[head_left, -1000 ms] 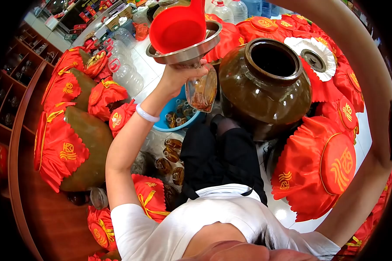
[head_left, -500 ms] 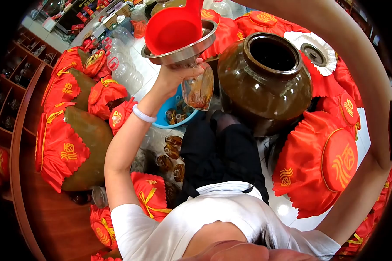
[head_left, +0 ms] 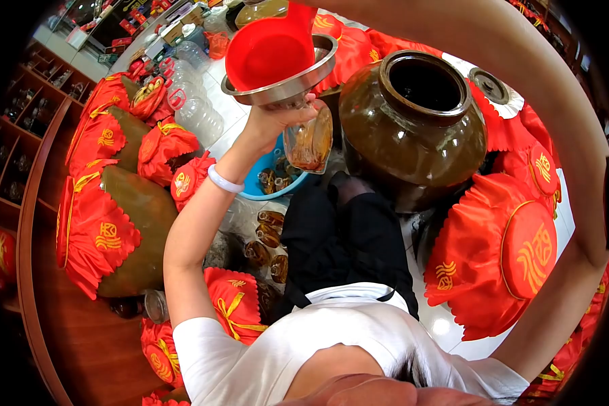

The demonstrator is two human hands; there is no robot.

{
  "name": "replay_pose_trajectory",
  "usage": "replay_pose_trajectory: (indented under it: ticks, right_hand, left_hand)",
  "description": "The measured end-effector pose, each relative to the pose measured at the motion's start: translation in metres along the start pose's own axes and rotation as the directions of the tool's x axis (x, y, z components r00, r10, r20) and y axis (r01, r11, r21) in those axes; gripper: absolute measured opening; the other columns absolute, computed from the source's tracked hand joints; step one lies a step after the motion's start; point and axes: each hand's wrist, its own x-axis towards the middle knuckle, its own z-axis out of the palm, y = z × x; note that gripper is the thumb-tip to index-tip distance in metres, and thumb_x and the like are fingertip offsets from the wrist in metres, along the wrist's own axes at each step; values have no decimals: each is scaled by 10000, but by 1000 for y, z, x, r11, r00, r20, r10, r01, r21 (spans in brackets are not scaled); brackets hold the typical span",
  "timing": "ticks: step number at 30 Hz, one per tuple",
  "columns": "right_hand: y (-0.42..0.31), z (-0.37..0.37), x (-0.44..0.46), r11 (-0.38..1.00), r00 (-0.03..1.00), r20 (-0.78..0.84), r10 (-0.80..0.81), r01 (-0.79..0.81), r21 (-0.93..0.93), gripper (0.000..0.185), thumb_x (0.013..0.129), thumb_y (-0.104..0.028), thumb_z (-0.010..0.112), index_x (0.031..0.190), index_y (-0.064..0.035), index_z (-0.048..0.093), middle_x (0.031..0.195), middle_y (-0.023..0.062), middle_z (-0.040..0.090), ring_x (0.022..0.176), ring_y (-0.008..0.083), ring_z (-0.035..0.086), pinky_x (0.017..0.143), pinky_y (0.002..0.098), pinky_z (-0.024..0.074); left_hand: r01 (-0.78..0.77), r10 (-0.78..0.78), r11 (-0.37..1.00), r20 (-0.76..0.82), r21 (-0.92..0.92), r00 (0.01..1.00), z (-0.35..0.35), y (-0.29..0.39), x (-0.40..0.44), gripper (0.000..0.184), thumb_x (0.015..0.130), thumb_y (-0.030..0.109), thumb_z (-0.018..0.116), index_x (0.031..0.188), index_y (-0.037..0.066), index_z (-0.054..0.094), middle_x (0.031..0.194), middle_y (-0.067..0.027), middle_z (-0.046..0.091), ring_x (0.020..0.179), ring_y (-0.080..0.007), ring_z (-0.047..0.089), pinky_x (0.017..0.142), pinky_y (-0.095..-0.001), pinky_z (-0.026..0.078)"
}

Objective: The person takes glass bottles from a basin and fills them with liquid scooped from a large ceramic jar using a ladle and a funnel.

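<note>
Bottle is staying lined up under the funnel, left hand gripping it; right arm is dipping; I can't tell its grip.

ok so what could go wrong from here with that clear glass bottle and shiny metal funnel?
1. Tipping: only the left hand shows at the bottle, under the wide funnel; a tilt might upset both.
2. Spill: the round red plastic ladle overlaps the funnel's mouth, so a hasty pour could run over the rim.
3. Contamination: the bulging brown glazed jar stands uncovered; something could drop in.
</note>
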Motion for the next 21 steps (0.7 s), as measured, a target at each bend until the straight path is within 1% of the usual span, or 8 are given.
replay_pose_trajectory:
  ticks: [3,8,10,11,13,17,20,21]
  right_hand:
    - [2,1,1,997,997,-36,-72,71,-36,208,790,-10,497,606,57,568,482,154,504,457,231,541,469,361,450]
    - [6,3,0,988,991,-36,-131,128,-85,193,769,-20,513,602,59,565,493,171,507,470,260,547,478,373,458]
    - [6,5,-1,985,989,-31,-145,141,-101,187,761,-24,519,600,59,564,498,178,509,475,271,550,482,378,461]
    - [6,5,-2,983,988,-30,-150,146,-112,184,757,-26,522,599,60,563,500,181,510,477,277,551,484,380,463]
    - [6,5,-1,980,988,-18,-153,149,-135,180,749,-30,528,597,60,562,504,187,511,482,289,554,488,385,466]
    - [5,5,0,970,989,20,-148,149,-190,172,732,-37,541,593,62,560,513,201,514,492,312,559,495,394,472]
    - [1,4,3,954,993,77,-94,112,-280,167,720,-43,550,590,63,558,520,210,516,499,329,563,501,401,477]
    - [-1,6,4,945,992,91,-92,116,-305,166,715,-45,553,589,63,557,522,214,517,502,335,564,503,403,479]
  left_hand:
    - [-16,16,1000,4,6,1000,-1,-2,0,358,782,21,678,1117,-58,578,1046,-123,648,1018,-209,607,885,-313,472]
    - [-40,39,999,41,31,998,-5,-7,1,352,795,46,668,1120,-53,576,1059,-133,646,1030,-222,604,898,-316,465]
    - [-29,29,999,4,-44,1000,-4,-6,1,401,715,-55,714,1086,12,577,984,-56,617,937,-206,637,826,-320,497]
    - [-27,28,999,4,-44,1000,-5,-8,1,401,715,-55,714,1086,12,577,984,-56,617,937,-206,637,826,-320,497]
    - [-74,72,996,41,52,997,-9,-11,1,338,806,39,651,1126,-40,572,1068,-135,645,1038,-224,601,900,-315,462]
    - [-70,68,996,45,59,997,-9,-9,-1,332,812,36,645,1126,-36,565,1069,-128,643,1032,-224,602,887,-310,465]
    - [-92,90,995,65,43,994,-5,-4,-4,347,806,30,658,1134,-26,560,1079,-115,636,1032,-217,599,878,-311,469]
    - [-75,74,997,39,19,997,-4,-2,-6,364,799,26,668,1143,-19,558,1084,-108,631,1032,-212,597,879,-315,469]
